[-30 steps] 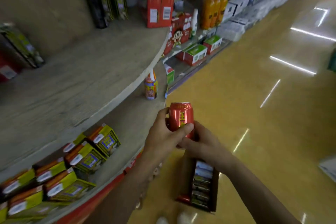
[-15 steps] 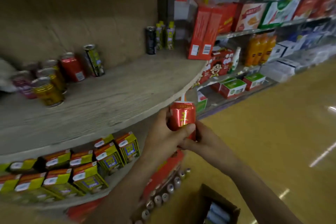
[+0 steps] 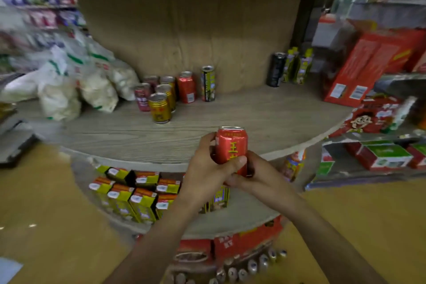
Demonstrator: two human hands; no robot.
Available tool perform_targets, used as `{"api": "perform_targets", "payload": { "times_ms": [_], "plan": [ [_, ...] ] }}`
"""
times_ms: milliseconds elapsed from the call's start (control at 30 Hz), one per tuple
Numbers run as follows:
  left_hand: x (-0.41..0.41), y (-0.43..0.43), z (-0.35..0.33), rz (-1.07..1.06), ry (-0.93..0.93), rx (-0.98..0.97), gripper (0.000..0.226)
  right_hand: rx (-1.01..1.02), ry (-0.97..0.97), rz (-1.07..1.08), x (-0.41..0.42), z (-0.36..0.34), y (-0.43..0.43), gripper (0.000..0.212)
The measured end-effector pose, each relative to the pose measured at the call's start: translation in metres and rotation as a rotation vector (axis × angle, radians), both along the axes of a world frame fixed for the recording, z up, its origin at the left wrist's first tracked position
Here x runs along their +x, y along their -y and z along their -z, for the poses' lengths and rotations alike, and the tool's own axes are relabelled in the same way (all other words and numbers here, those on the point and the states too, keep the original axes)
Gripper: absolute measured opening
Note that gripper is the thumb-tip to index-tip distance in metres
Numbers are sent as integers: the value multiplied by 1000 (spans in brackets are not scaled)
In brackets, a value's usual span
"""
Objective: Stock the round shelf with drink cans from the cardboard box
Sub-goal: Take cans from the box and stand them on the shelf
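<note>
— How far along are we?

— I'm looking at the shelf (image 3: pixel 230 117), and most of its board is lying bare. A small cluster of cans (image 3: pixel 161 99) is standing toward the back, left of centre. I'm judging the stocking as barely begun.

— And the one in play?

— The red can (image 3: pixel 231 147) is hovering upright at the shelf's front edge, not yet set down. I can't tell whether it's over the board or just short of it.

— Who's holding it?

— Both hands are clamping on it. My left hand (image 3: pixel 207 168) is wrapping its fingers (image 3: pixel 207 144) round the left side, thumb across the label. My right hand (image 3: pixel 260 175) is gripping it low, near the base.

— What's left?

— I'm placing this can next, then probably fetching many more. The box isn't showing, so I can't say how many are waiting.
</note>
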State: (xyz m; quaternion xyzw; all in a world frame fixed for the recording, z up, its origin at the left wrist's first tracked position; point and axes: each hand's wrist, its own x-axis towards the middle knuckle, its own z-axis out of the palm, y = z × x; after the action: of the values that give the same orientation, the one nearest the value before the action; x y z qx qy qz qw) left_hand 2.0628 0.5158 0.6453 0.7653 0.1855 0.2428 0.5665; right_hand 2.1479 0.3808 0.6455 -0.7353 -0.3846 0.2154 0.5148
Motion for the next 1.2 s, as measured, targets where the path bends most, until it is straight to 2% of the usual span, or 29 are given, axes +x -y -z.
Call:
{"api": "perform_targets", "payload": {
  "times_ms": [267,400,533,667,833,900,1133,1200],
  "plan": [
    [1,-81,5,-71,29,14,71,-32,15,-39,-1,-5,-87,56],
    [11,-116,11,-43,35,20,71,-32,54,-4,-1,-6,-120,43],
    [22,-142,17,8,43,16,68,-50,93,77,3,-2,-146,44],
    [30,-161,26,48,42,-4,73,-126,175,172,10,5,-167,66],
    [37,-176,32,77,6,-12,82,-248,265,248,22,17,-187,51],
    [41,-180,33,90,10,-3,88,-253,265,264,28,20,-194,52],
    [55,-195,34,81,27,52,80,-189,199,202,49,25,-204,58],
    [57,-199,35,85,17,60,81,-231,241,184,58,26,-205,55]
  ]
}}
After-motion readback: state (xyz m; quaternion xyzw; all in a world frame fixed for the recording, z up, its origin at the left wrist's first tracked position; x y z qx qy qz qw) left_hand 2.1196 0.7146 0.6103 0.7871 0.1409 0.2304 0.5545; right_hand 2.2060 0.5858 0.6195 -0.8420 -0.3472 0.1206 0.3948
